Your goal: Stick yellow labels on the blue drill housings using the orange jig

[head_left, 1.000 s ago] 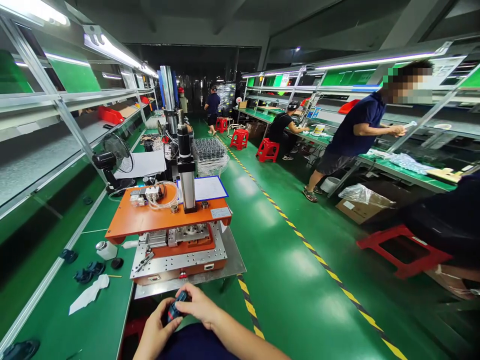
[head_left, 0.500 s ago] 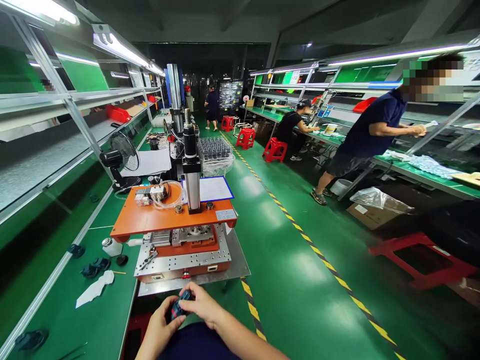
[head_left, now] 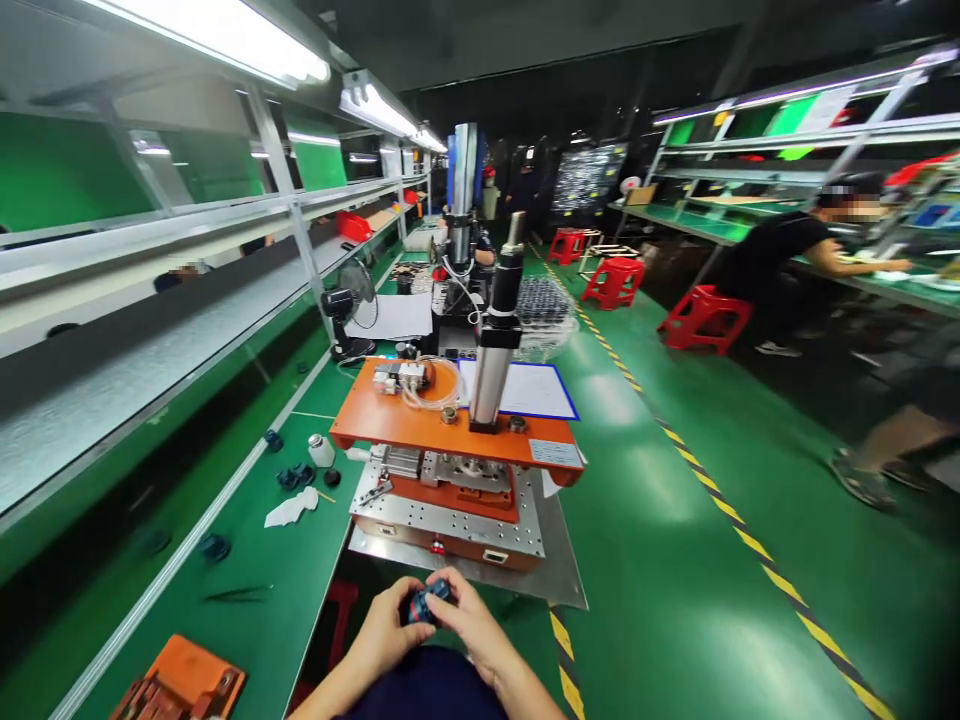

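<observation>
Both my hands are closed around a small dark blue plastic part with a red patch (head_left: 426, 602), held above my lap. My left hand (head_left: 386, 628) grips its left side, and my right hand (head_left: 472, 618) has fingers and thumb on its right side. The fingers cover much of the part, so its exact kind cannot be told. Just beyond my hands is an orange and steel press machine (head_left: 450, 420) with an upright cylinder (head_left: 491, 375). Neither hand touches it.
On the green bench at left lie dark blue parts (head_left: 295, 476), white paper (head_left: 291, 507), a white bottle (head_left: 321, 450), tweezers (head_left: 238, 594) and an orange fixture (head_left: 191, 675). A fan (head_left: 352, 300) stands behind. Red stools (head_left: 705, 320) and a seated person (head_left: 780, 255) are at right.
My view has turned left, bringing the orange fixture into sight. Both hands still hold the blue part, which appears slightly turned. Most of the standing person has left the view at right.
</observation>
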The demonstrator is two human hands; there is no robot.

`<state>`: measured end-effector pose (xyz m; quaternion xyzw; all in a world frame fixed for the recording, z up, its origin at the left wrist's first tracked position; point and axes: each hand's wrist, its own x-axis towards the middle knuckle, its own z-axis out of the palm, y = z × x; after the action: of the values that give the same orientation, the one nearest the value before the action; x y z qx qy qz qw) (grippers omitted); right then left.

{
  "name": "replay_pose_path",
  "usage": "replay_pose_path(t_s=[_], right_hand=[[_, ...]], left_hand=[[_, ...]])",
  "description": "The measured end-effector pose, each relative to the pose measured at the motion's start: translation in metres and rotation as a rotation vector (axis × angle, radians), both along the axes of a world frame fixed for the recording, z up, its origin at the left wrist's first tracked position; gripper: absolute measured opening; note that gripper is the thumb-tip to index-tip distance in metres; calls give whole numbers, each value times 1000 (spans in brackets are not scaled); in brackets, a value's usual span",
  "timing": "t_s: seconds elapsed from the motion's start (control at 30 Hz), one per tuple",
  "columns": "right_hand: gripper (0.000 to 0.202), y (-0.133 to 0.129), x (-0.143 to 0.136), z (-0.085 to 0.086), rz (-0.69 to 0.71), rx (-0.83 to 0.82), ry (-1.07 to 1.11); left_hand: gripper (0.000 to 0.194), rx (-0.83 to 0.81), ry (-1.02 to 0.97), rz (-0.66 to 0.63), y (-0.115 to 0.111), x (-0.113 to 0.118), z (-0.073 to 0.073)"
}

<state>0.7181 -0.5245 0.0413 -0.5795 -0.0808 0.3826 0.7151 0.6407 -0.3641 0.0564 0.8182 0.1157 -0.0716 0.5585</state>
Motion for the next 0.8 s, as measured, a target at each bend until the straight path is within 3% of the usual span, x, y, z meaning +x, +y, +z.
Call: replay_pose_path(t_s=[0.53, 0.8], right_hand=[[47, 3, -4, -7, 37, -39, 36], [44, 0, -4, 13, 84, -9, 28]], left_hand=[[44, 30, 64, 111, -5, -9, 14], [46, 17, 33, 94, -4, -13, 14]])
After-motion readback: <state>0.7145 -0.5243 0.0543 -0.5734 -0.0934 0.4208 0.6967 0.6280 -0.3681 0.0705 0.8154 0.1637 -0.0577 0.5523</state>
